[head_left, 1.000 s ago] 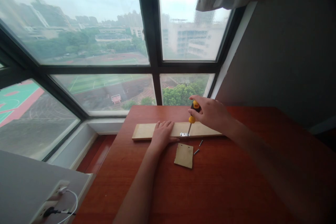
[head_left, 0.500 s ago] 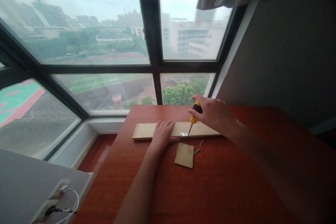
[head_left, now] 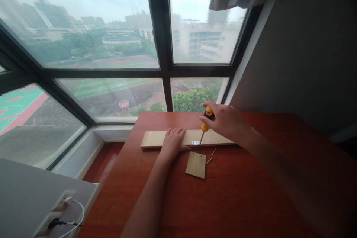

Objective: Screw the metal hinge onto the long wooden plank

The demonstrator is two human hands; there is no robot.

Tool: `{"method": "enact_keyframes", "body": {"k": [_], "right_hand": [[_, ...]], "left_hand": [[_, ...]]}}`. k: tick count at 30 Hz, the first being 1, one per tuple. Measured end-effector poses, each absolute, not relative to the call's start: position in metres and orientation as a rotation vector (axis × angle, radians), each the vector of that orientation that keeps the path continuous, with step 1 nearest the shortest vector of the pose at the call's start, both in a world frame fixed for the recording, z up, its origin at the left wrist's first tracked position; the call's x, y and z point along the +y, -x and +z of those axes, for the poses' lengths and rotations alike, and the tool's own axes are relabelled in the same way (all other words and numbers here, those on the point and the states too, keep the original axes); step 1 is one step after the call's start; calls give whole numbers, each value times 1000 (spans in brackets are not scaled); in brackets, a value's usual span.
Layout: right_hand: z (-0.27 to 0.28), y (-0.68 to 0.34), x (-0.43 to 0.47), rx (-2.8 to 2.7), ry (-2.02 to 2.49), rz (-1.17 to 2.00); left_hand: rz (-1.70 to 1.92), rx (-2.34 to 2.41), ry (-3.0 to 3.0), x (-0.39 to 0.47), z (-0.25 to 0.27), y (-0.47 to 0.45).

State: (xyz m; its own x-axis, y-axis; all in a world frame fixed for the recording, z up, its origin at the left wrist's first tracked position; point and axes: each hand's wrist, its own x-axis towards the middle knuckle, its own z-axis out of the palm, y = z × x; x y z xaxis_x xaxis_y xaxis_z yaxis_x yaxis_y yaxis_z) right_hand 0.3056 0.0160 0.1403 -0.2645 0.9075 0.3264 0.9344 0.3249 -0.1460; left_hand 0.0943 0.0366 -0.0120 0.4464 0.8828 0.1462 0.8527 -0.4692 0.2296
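Observation:
A long pale wooden board (head_left: pixel 153 139) lies across the red-brown table. My left hand (head_left: pixel 173 142) spans it, fingers over the top to the far edge and thumb along the near edge. A small metal hinge (head_left: pixel 196 142) sits at the board's near edge, right of that thumb. My right hand (head_left: pixel 227 121) is closed around the yellow-and-black handle of a screwdriver (head_left: pixel 205 127). The screwdriver leans slightly, its tip down at the hinge's right part; any screw under it is too small to make out. Part of the board is hidden behind my right hand.
A small wooden piece (head_left: pixel 195 165) with two holes lies in front of the board. Two screws (head_left: pixel 209 161) rest beside it on the table (head_left: pixel 223 200). Windows (head_left: pixel 111 96) rise behind the table. A wall socket (head_left: pixel 52 223) with plugged cables is at lower left.
The screwdriver's handle has turned slightly and shifted a little in my right hand. My left hand, the board and the loose pieces stay in place.

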Motion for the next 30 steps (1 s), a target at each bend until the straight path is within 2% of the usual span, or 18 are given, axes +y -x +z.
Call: {"method": "enact_keyframes", "body": {"k": [2, 4, 9, 11, 18, 20, 25, 27, 30], "right_hand": [[140, -302, 14, -2235, 1706, -237], [140, -299, 13, -2234, 1713, -239], [141, -304, 16, -2312, 1448, 157], [141, -305, 17, -2330, 1438, 201], [141, -295, 15, -2255, 1698, -231], [140, -296, 14, -2246, 1689, -197], [141, -305, 17, -2315, 1411, 175], [141, -307, 18, -2301, 1471, 130], [142, -305, 18, -2235, 1665, -132]], "left_hand": [[372, 1544, -2566, 36, -11, -94], [368, 1542, -2567, 36, -10, -94], [350, 1549, -2566, 36, -11, -94], [352, 1550, -2568, 36, -12, -94], [370, 1530, -2576, 37, -15, -92], [364, 1533, -2572, 37, -14, -92], [358, 1542, -2562, 36, -12, -93], [361, 1541, -2559, 36, -12, -94], [366, 1539, -2560, 36, -12, -93]]}}
